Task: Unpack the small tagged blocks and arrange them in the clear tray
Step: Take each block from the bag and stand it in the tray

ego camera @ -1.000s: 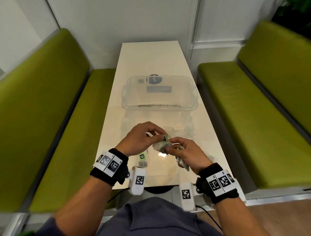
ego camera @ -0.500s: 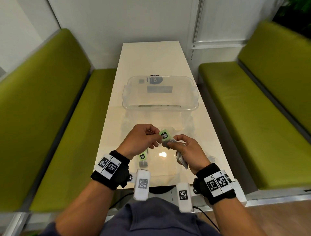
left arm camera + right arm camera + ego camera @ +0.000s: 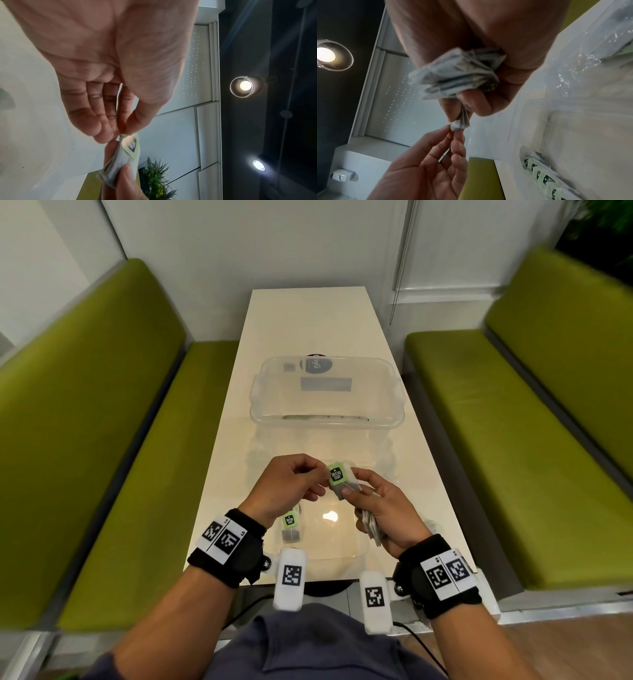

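The tagged block (image 3: 343, 483), really a small grey sachet w/ a green label (image 3: 336, 475), is held up between both hands, above the near end of the table (image 3: 308, 313) and over a shallow clear tray (image 3: 329, 554). It is pinched at its top corner by the thumb and forefinger of the left hand (image 3: 286, 486); its lower body is pinched by the thumb and fingers of the right hand (image 3: 383, 508). A bundle of further sachets (image 3: 458, 71) is clamped in the right palm by the curled fingers.

Judged by look: very light, soft, crumples easily, prob. thin paper that can tear if tugged. The label or the stiffer folded edge is best taken hold of, w/ a light pinch; the soft middle is better left alone.

A row of labelled sachets (image 3: 291, 529) is already laid in the near tray, under the left wrist. A deeper clear bin (image 3: 327, 392) is set farther along the table, well apart from the hands. Green benches (image 3: 102, 440) are seen on either side.
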Demonstrator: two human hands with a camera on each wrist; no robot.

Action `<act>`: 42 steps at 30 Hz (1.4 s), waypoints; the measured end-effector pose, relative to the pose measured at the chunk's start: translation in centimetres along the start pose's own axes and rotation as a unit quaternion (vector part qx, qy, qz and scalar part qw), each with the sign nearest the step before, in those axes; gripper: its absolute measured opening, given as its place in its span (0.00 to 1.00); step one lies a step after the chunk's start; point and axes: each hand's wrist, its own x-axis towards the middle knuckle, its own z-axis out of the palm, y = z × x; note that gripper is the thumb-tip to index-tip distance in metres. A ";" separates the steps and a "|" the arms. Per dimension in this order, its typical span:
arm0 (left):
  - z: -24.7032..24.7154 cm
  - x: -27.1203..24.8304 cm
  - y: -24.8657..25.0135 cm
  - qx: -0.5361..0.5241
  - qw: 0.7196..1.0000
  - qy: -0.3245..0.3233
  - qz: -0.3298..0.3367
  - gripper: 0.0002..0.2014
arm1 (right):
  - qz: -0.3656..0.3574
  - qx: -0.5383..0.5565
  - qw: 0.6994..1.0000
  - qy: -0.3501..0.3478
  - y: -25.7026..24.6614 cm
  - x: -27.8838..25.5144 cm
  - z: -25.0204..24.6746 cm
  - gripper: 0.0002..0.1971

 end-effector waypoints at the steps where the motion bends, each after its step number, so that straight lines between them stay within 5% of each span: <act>1: 0.0 0.0 0.0 0.000 1.000 0.000 0.002 0.05 | -0.005 -0.006 1.000 -0.003 0.0 0.0 0.0 0.19; 6: 0.0 -0.2 -0.1 0.014 1.000 0.002 0.025 0.03 | -0.031 -0.016 0.999 0.019 0.0 0.0 0.2 0.09; 13: 0.1 -0.3 -0.1 0.020 0.999 -0.001 0.030 0.04 | -0.063 -0.093 0.991 0.070 0.1 0.0 0.3 0.10; 22: 0.2 -0.3 -0.3 -0.022 0.999 -0.012 0.028 0.04 | -0.082 -0.159 0.983 0.042 -0.4 -0.5 0.4 0.08; 35: -0.5 -0.1 -0.5 0.047 0.994 -0.038 0.088 0.07 | -0.173 -0.398 0.892 0.123 -0.7 0.5 -0.5 0.04; 42: -0.7 0.1 -0.7 0.050 0.992 -0.058 0.096 0.07 | -0.172 -0.342 0.914 0.134 -1.2 0.5 -0.3 0.06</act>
